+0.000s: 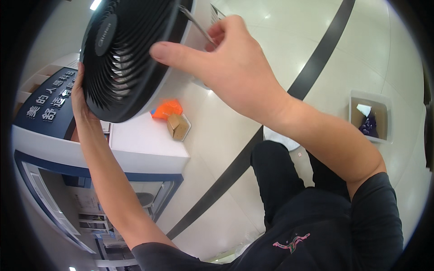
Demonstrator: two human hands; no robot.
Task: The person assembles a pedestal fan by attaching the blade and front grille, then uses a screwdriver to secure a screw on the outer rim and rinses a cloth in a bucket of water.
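A round fan head with a black slatted grille (135, 58) and a white housing is raised at the upper left. My left hand (80, 97) grips its lower left edge, with some fingers hidden behind it. Between the fingers of my right hand (226, 56) is a slim metal rod-like tool (197, 25). Its far tip touches or nearly touches the black outer rim of the grille; I cannot tell which. My right thumb reaches out across the grille's edge.
Below the fan stands a white counter (149, 142) with an orange bag (168, 109) and a small cardboard box (177, 125) near its end. A dark lettered sign panel (49, 108) is at the left. On the tiled floor sits a translucent bin (382, 117) with dark purple cloth inside.
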